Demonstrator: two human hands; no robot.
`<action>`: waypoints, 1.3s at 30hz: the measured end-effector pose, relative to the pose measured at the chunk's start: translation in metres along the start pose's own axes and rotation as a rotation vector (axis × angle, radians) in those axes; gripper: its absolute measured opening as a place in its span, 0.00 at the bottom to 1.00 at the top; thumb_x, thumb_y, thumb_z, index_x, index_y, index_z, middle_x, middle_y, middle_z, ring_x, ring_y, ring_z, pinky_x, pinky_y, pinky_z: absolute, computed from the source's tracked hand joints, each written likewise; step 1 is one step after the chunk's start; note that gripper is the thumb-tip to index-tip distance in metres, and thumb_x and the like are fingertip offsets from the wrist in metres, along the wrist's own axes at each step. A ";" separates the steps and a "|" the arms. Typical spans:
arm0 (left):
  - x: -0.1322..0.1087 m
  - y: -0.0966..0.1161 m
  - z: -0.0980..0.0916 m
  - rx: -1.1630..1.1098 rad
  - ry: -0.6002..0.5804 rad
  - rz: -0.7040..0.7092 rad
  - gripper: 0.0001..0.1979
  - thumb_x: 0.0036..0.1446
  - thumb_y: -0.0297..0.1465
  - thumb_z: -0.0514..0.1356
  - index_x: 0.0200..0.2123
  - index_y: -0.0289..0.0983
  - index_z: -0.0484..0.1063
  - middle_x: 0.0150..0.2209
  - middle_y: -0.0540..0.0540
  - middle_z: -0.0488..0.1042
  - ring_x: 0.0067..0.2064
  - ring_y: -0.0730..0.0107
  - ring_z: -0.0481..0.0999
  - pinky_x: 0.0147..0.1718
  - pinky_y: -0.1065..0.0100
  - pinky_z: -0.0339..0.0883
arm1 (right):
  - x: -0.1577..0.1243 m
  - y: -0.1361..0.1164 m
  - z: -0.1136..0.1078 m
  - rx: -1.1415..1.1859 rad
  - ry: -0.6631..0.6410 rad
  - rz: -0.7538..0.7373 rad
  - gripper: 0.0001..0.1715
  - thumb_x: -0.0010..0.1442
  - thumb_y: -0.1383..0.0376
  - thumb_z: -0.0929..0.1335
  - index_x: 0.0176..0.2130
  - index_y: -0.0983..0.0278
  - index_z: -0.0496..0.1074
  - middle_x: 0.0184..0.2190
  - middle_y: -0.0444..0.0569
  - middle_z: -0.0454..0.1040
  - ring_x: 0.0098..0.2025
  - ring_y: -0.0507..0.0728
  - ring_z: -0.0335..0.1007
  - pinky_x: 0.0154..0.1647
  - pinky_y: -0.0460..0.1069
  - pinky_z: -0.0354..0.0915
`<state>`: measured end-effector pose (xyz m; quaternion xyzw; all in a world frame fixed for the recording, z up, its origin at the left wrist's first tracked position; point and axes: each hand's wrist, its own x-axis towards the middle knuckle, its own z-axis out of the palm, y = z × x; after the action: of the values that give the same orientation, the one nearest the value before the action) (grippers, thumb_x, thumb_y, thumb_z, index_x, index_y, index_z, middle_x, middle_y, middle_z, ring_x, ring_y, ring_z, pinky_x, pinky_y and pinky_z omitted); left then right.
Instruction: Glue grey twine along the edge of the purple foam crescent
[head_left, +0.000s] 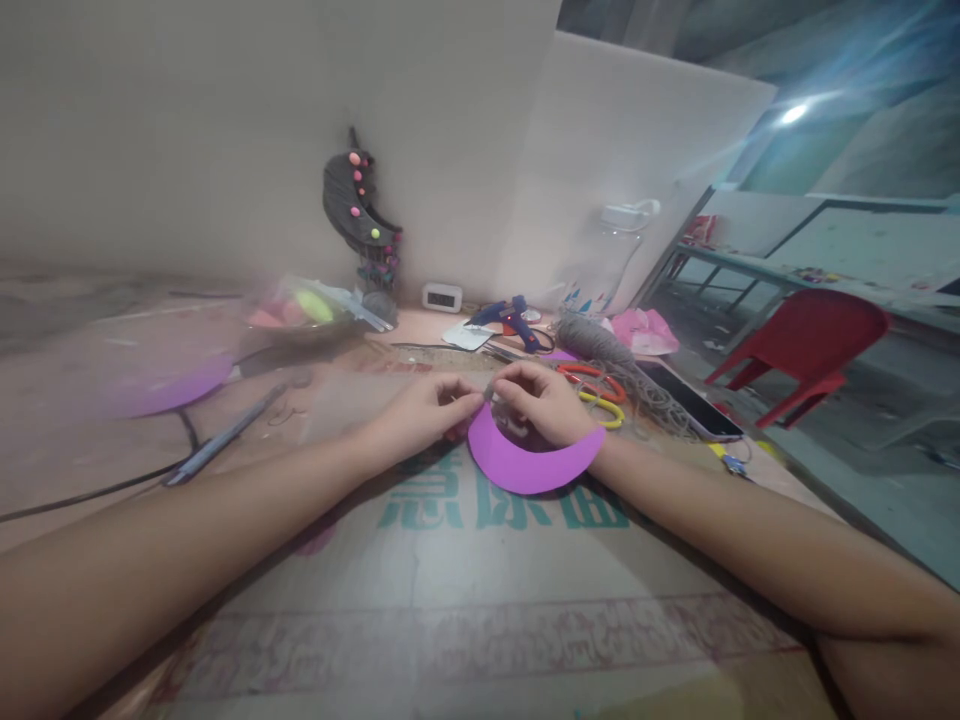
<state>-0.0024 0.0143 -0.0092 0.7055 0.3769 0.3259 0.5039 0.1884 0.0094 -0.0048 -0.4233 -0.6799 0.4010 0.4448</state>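
Note:
My left hand (429, 408) and my right hand (541, 402) meet over a purple crescent-shaped foam piece (525, 462) that lies on a flat cardboard sheet (480, 560). Both hands have their fingers pinched together at the crescent's upper edge, around something small and grey between the fingertips (489, 392). What that small thing is stays too blurred to tell. The right hand rests partly on the crescent.
A blue glue gun (508, 318), grey twine bundle (600, 350), orange and yellow scissors (600, 390), a phone (686, 400) and pink paper (645, 330) lie behind the hands. Left are a purple disc (169, 385), a pen (225, 438), a cable and a plastic bag. A red chair (802, 345) stands right.

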 end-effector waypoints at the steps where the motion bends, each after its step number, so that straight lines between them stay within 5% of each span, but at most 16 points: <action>1: 0.000 0.000 0.000 0.005 -0.011 0.006 0.15 0.57 0.42 0.57 0.32 0.34 0.70 0.22 0.51 0.67 0.23 0.77 0.67 0.19 0.76 0.57 | -0.001 -0.001 0.000 -0.004 -0.014 0.000 0.16 0.53 0.54 0.70 0.32 0.65 0.68 0.20 0.39 0.65 0.17 0.46 0.56 0.18 0.44 0.54; 20: 0.000 -0.004 0.000 0.015 -0.047 0.022 0.17 0.57 0.44 0.57 0.35 0.34 0.71 0.22 0.51 0.67 0.23 0.77 0.65 0.20 0.76 0.56 | -0.003 -0.005 0.002 0.047 -0.084 0.040 0.17 0.53 0.54 0.70 0.30 0.64 0.65 0.16 0.37 0.63 0.15 0.46 0.55 0.15 0.43 0.53; 31: 0.001 -0.002 -0.002 0.028 -0.043 0.050 0.17 0.56 0.43 0.57 0.31 0.34 0.70 0.21 0.52 0.66 0.21 0.78 0.64 0.19 0.76 0.55 | -0.003 0.001 0.002 0.125 -0.115 0.016 0.14 0.55 0.58 0.69 0.38 0.65 0.72 0.16 0.37 0.62 0.16 0.47 0.55 0.16 0.44 0.52; 39: 0.001 -0.002 -0.003 0.031 -0.079 0.025 0.16 0.58 0.43 0.55 0.32 0.34 0.71 0.22 0.51 0.66 0.22 0.78 0.64 0.19 0.76 0.55 | -0.002 -0.006 0.001 0.003 -0.022 0.042 0.11 0.55 0.58 0.68 0.34 0.64 0.71 0.16 0.37 0.63 0.16 0.47 0.57 0.15 0.43 0.54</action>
<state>-0.0045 0.0170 -0.0101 0.7303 0.3531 0.2980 0.5031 0.1865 0.0052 0.0002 -0.4323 -0.6751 0.4161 0.4292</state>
